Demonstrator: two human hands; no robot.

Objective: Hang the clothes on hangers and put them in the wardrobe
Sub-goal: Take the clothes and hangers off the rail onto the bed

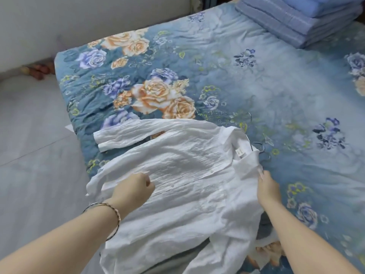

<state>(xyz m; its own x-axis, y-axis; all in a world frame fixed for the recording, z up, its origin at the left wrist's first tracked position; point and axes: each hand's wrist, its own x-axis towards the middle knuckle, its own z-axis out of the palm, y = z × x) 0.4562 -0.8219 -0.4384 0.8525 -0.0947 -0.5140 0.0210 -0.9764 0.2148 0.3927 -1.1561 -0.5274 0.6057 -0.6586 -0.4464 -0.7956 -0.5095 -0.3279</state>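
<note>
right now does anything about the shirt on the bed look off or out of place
Nothing looks damaged or spilled. The white shirt is heavily creased and lies crooked on the bed, with one sleeve folded over and its lower edge past the bed's side. The right hand pinches its collar.

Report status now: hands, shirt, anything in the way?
Left hand curled on shirt front, grip unclear. Right hand pinches collar. Shirt flat on bed, hanger at its neck. Nothing blocking.
</note>
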